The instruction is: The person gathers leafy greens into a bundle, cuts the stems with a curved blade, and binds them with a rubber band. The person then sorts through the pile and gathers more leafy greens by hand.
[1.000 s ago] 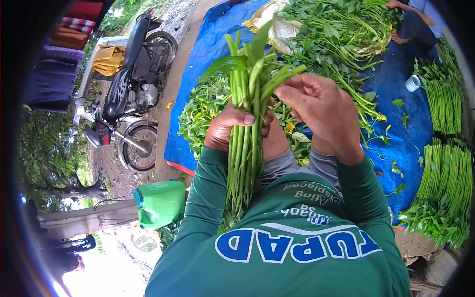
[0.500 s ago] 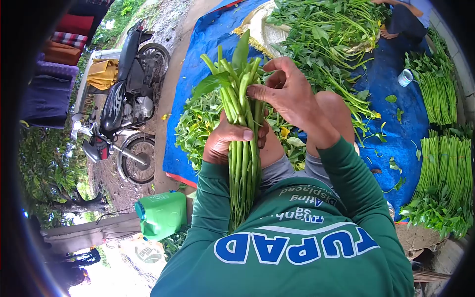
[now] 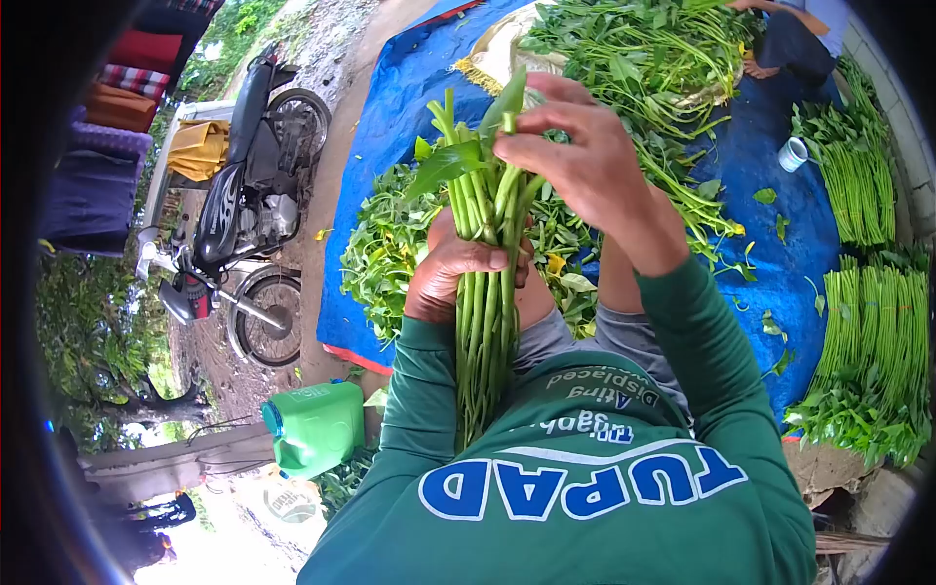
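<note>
My left hand (image 3: 456,268) is wrapped around a bunch of water spinach (image 3: 485,327), thumb across the front of the green stems. The bunch stands upright before my chest, cut stem ends and a few leaves at the top, long stems hanging below the fist. At its upper right, my right hand (image 3: 583,146) pinches one stem (image 3: 509,125) near its end between thumb and fingers. Loose greens (image 3: 385,258) lie on the blue tarp (image 3: 363,136) behind the left hand.
A large heap of water spinach (image 3: 634,58) lies on the tarp beside a pale sack (image 3: 502,49). Tied bundles (image 3: 873,322) line the right edge near a white cup (image 3: 793,153). A person (image 3: 799,44) sits at top right. Left are a motorcycle (image 3: 244,214) and green jug (image 3: 317,424).
My right hand has moved slightly up and closed its thumb and fingers onto a stem end. The left hand keeps its grip, and the bunch has shifted a little right at the top.
</note>
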`<state>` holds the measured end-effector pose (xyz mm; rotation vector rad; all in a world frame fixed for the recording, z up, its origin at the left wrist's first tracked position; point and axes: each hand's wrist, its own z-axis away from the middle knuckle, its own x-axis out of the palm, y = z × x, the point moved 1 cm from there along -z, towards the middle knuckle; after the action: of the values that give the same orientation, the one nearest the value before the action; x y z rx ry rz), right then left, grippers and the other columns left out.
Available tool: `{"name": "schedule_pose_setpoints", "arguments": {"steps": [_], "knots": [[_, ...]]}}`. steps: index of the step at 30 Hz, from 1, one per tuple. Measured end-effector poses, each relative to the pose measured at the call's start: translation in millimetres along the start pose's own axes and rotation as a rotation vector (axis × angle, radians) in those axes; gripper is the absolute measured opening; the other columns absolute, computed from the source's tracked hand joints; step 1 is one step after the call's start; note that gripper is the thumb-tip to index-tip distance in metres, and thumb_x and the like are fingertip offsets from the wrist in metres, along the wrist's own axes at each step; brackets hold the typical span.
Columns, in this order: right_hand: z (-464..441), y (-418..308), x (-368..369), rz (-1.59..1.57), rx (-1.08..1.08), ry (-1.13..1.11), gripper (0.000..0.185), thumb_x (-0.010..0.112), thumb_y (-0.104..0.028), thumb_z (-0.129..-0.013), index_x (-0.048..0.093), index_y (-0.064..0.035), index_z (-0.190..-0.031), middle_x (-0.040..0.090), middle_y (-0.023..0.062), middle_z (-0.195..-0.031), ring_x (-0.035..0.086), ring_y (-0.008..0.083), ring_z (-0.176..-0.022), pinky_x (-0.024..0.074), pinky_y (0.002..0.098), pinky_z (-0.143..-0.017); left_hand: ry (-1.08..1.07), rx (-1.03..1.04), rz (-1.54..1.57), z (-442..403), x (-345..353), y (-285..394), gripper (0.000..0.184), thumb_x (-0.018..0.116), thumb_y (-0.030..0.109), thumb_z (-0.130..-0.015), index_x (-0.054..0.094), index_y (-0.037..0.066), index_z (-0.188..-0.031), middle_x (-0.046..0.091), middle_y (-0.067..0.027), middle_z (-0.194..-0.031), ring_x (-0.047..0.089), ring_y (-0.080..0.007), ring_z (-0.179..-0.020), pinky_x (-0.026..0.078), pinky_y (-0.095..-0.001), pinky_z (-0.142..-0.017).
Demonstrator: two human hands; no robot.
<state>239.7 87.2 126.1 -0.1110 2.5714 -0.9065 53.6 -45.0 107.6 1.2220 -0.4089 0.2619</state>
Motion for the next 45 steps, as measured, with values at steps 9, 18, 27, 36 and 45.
{"name": "schedule_pose_setpoints", "arguments": {"steps": [9, 18, 27, 36, 45], "knots": [[33, -31, 19, -0.142, 0.43, 0.527, 0.02, 0.088, -0.019, -0.087, 0.078, -0.0041, -0.094, 0.062, 0.0162, -0.126, 0.052, 0.0295, -0.127, 0.0398, 0.0441, -0.109, 0.043, 0.004, -0.071, 1, 4, 3, 0.072, 0.088, 0.027, -0.07, 0.061, -0.007, -0.127, 0.07, -0.019, -0.092, 0.071, -0.0294, -0.076, 0.059, -0.0426, -0.069], [47, -17, 13, -0.718, 0.575, 0.633, 0.061, 0.081, -0.025, -0.097, 0.053, -0.0037, -0.147, 0.054, 0.0151, -0.147, 0.058, 0.025, -0.129, 0.0479, 0.0385, -0.109, -0.087, -0.098, -0.006, -8, 11, -5, 0.063, 0.085, 0.016, -0.072, 0.062, -0.005, -0.126, 0.071, -0.0146, -0.092, 0.07, -0.0244, -0.078, 0.059, -0.0379, -0.071], [27, -35, -7, -1.091, 0.654, 0.083, 0.095, 0.082, 0.002, -0.082, 0.033, -0.0009, -0.164, 0.07, 0.0076, -0.103, 0.072, 0.0177, -0.084, 0.0603, 0.0335, -0.074, -0.57, -0.337, 0.133, -38, 23, -24, 0.062, 0.087, 0.018, -0.068, 0.067, -0.005, -0.123, 0.071, -0.0153, -0.096, 0.07, -0.0289, -0.087, 0.057, -0.0413, -0.078], [23, -14, 13, -0.991, 0.614, 0.375, 0.062, 0.084, 0.001, -0.084, 0.053, -0.0035, -0.138, 0.07, 0.0058, -0.1, 0.071, 0.0167, -0.088, 0.0617, 0.0338, -0.075, 0.077, 0.095, -0.741, -7, 66, -2, 0.093, 0.096, 0.012, -0.071, 0.049, 0.0, -0.15, 0.068, -0.0108, -0.13, 0.065, -0.0204, -0.117, 0.053, -0.035, -0.098], [32, -9, -5, -1.091, 0.688, 0.107, 0.094, 0.071, -0.037, -0.099, 0.019, -0.0072, -0.171, 0.049, 0.0163, -0.155, 0.065, 0.0285, -0.125, 0.0554, 0.049, -0.105, 0.118, -0.006, -0.484, 53, 31, 72, 0.063, 0.086, 0.006, -0.074, 0.068, 0.002, -0.133, 0.067, 0.0017, -0.107, 0.059, -0.0118, -0.097, 0.049, -0.0305, -0.087]]}}
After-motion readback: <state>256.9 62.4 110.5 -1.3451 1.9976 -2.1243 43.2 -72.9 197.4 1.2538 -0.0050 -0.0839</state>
